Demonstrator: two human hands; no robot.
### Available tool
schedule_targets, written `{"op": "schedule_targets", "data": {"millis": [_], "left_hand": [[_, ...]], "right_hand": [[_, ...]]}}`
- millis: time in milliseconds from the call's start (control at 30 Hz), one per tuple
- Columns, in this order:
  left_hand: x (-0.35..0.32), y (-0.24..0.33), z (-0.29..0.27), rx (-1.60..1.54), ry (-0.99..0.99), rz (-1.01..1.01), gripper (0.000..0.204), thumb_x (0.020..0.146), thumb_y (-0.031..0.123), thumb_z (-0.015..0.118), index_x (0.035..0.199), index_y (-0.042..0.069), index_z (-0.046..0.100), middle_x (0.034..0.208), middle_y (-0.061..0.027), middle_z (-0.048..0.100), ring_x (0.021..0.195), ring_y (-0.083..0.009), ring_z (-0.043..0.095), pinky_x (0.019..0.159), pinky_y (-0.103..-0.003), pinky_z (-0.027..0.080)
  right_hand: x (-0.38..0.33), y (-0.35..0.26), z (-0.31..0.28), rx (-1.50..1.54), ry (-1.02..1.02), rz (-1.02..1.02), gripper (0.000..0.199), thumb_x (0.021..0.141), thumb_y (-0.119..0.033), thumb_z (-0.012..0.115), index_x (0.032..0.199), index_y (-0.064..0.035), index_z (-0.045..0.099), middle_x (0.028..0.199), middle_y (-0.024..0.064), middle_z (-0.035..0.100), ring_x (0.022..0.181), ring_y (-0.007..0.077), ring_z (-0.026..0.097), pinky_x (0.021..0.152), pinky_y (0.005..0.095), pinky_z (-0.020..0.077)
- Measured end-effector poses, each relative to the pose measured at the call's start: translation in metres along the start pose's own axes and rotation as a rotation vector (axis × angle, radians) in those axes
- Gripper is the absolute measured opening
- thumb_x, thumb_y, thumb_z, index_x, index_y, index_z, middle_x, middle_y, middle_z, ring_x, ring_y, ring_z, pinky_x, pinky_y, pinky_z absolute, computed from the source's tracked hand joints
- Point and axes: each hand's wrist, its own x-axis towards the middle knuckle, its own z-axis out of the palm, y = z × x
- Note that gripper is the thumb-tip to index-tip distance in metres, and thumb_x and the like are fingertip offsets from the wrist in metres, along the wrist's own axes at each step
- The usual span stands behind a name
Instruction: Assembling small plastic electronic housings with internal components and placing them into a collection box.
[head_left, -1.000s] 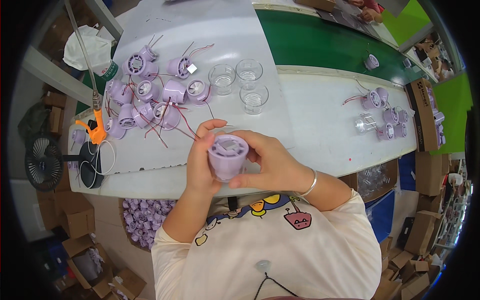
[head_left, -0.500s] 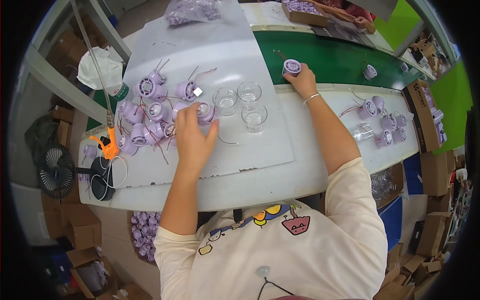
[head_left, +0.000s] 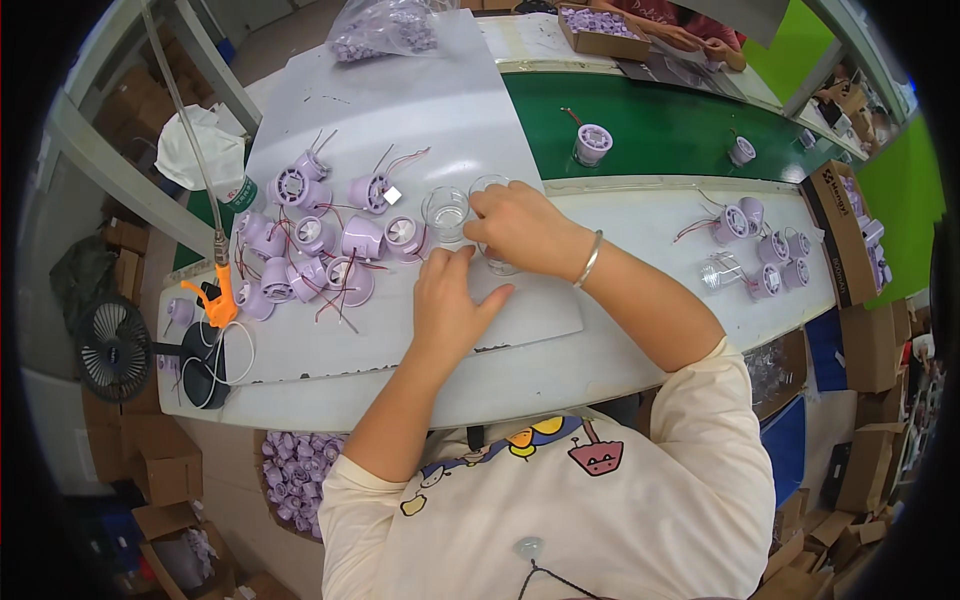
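Observation:
My right hand (head_left: 527, 229) reaches left over the clear cups, its fingers curled down; whatever is under them is hidden. One clear cup (head_left: 445, 214) stands just left of its fingertips. Behind that hand, the rim of a second cup (head_left: 488, 183) shows, and part of a third cup (head_left: 497, 263) appears below it. My left hand (head_left: 452, 308) is just in front of these cups, thumb spread away from the fingers, with nothing visible in it. Left of the hands lies a group of lilac round housings (head_left: 314, 233) with thin wires; one housing (head_left: 403, 236) is nearest the cups.
A lilac housing (head_left: 593, 142) stands on the green belt (head_left: 660, 140). More housings (head_left: 771, 247) sit at right beside a clear cup (head_left: 720, 271) and a cardboard box (head_left: 836, 230). An orange-handled hanging tool (head_left: 222, 300) and a black fan (head_left: 114, 343) are at left.
My right hand has left the housing on the green belt and swung left to the clear cups. My left hand has moved right, away from the housings, toward the same cups.

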Motion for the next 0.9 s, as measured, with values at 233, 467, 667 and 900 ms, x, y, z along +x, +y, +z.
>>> {"op": "schedule_targets", "data": {"millis": [233,467,667,900], "left_hand": [[-0.015,0.002,-0.001,-0.011,0.086,-0.012,0.057,0.061,0.028,0.082,0.102,-0.001,0.054,0.090,-0.0112,0.053,0.084,-0.0281,0.054,0.071,-0.039,0.042],[-0.029,-0.003,-0.004,0.026,0.110,-0.057,0.059,0.057,0.032,0.084,0.098,0.001,0.055,0.089,-0.0095,0.053,0.085,-0.0262,0.053,0.074,-0.039,0.041],[-0.035,-0.018,-0.039,0.145,0.463,0.129,0.057,0.059,0.033,0.083,0.100,0.003,0.055,0.096,-0.0105,0.052,0.091,-0.0284,0.050,0.081,-0.040,0.038],[-0.022,-0.054,-0.103,0.623,0.095,-0.322,0.026,0.075,0.017,0.070,0.092,0.004,0.056,0.085,-0.0090,0.059,0.077,-0.0252,0.053,0.074,-0.039,0.039]], "right_hand": [[-0.009,-0.017,-0.001,0.088,0.007,-0.143,0.012,0.068,-0.008,0.062,0.079,-0.0045,0.061,0.075,0.0064,0.056,0.070,0.0237,0.057,0.064,0.0352,0.0460],[-0.023,0.018,-0.010,0.172,0.419,0.387,0.023,0.074,-0.003,0.061,0.096,-0.0074,0.065,0.083,0.0110,0.064,0.072,0.0264,0.062,0.061,0.0346,0.0492],[-0.052,0.052,-0.022,-0.099,0.661,0.526,0.041,0.073,0.005,0.058,0.112,-0.0075,0.059,0.126,0.0180,0.052,0.104,0.0346,0.055,0.083,0.0366,0.0469],[-0.072,0.032,-0.015,0.216,0.599,0.548,0.036,0.074,-0.003,0.065,0.110,-0.0038,0.059,0.124,0.0184,0.052,0.112,0.0334,0.052,0.093,0.0372,0.0427]]}}
